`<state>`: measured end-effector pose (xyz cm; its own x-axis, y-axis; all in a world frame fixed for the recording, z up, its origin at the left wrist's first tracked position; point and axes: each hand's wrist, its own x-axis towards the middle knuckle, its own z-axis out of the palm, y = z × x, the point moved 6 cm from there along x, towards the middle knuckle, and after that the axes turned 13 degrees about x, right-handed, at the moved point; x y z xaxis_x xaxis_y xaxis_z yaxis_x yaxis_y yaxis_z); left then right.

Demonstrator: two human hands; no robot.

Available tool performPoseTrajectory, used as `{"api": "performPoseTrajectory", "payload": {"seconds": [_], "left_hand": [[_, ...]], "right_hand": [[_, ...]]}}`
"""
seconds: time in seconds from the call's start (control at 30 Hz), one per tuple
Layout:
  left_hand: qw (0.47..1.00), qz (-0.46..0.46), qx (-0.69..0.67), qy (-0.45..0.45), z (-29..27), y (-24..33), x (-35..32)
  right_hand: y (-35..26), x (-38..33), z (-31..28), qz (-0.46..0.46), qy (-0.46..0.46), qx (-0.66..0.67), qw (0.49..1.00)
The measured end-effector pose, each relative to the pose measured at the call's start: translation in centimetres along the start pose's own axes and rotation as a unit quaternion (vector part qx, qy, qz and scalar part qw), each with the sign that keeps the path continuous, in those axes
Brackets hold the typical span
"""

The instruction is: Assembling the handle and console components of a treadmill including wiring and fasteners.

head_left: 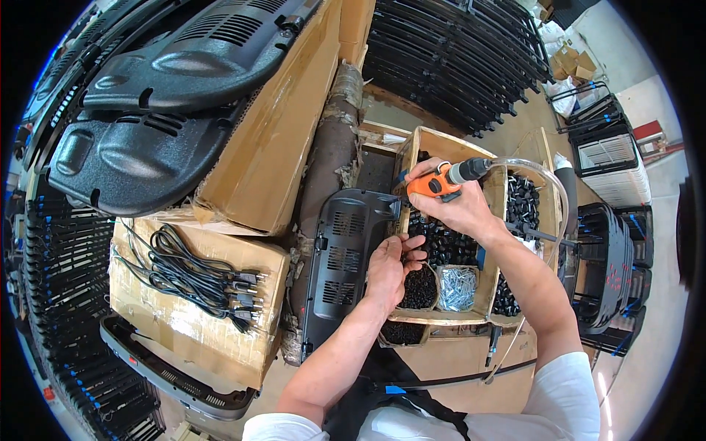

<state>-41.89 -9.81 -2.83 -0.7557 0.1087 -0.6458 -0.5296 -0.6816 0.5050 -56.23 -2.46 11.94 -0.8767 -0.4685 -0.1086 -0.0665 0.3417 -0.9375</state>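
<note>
My right hand [460,209] is wrapped around an orange and black power screwdriver [438,181], held sideways above the upper end of a black plastic cover. A clear hose [548,173] runs from the tool's back end in a curve to the right. The black cover [343,250], with slotted vents, lies lengthwise before me. My left hand [390,270] is beside the cover's right edge, its fingers curled together; whatever they may pinch is too small to make out. Just below those fingertips is a compartment of small black screws [419,288].
A wooden bin [482,317] holds silver screws [457,288] and black knobs [522,202]. On the left, black covers [158,158] lie on a tall cardboard box [276,140]. Power cords [195,275] rest on a lower box [140,294]. Black frames [448,55] are stacked at the back.
</note>
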Motion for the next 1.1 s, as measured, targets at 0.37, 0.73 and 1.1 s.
{"api": "performPoseTrajectory", "payload": {"seconds": [0.37,0.73,1.1], "left_hand": [[0.995,-0.037,-0.096,0.013,0.1,0.3,1.4],[0.970,-0.032,-0.238,0.042,1.1,1.9,4.7],[0.944,-0.029,-0.322,-0.074,0.4,4.3,4.6]], "right_hand": [[0.0,0.0,-0.2,-0.002,0.006,0.014,1.000],[-1.5,-2.3,-0.8,-0.044,0.020,0.137,0.989],[-3.8,-1.8,0.2,-0.048,-0.011,0.148,0.988]]}}
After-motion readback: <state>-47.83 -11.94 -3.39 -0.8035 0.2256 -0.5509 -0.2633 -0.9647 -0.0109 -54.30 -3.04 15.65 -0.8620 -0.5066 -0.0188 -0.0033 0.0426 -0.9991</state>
